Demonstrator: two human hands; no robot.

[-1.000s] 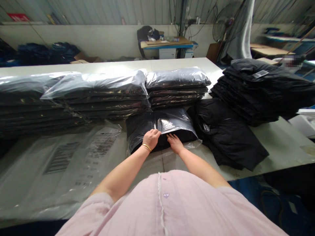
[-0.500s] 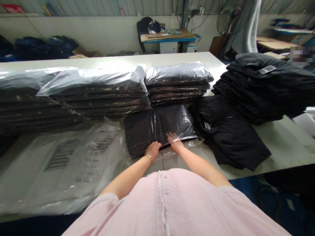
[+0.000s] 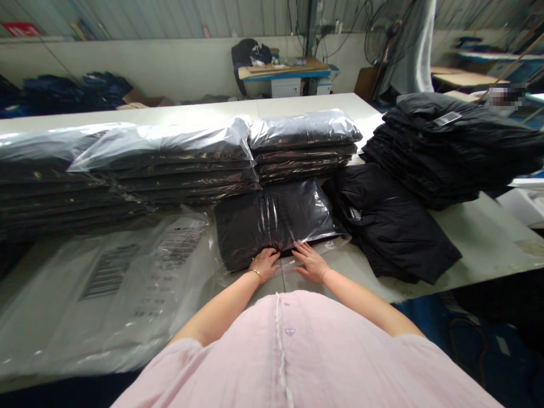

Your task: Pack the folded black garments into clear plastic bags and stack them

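Left grip (image 3: 264,265) sat at the near edge of the bagged black garment (image 3: 272,224), fingers slightly bent and close together; whether it pinched any film could not be told. Right grip (image 3: 311,264) was spread wide, fingertips resting on that same edge, thumb out to the side, nothing clasped. The bagged garment lay flat on the tabletop (image 3: 471,243), directly in front of the person and slightly askew. Clear film (image 3: 338,243) ran loose past its near right corner. Judgement: the edge work called for one hand to steady the garment while the other drew the film level, with flat fingers rather than nails, since thin film would likely crease or tear under a hard tug. Pressing from the middle toward the edge would probably have let air out better than pushing at one corner. Just right of the bag lay a loose black garment (image 3: 395,226), close enough to snag the film. Beyond stood stacked bagged garments (image 3: 178,167); to the left, flat printed bags (image 3: 114,289); far right, a garment pile (image 3: 450,150).
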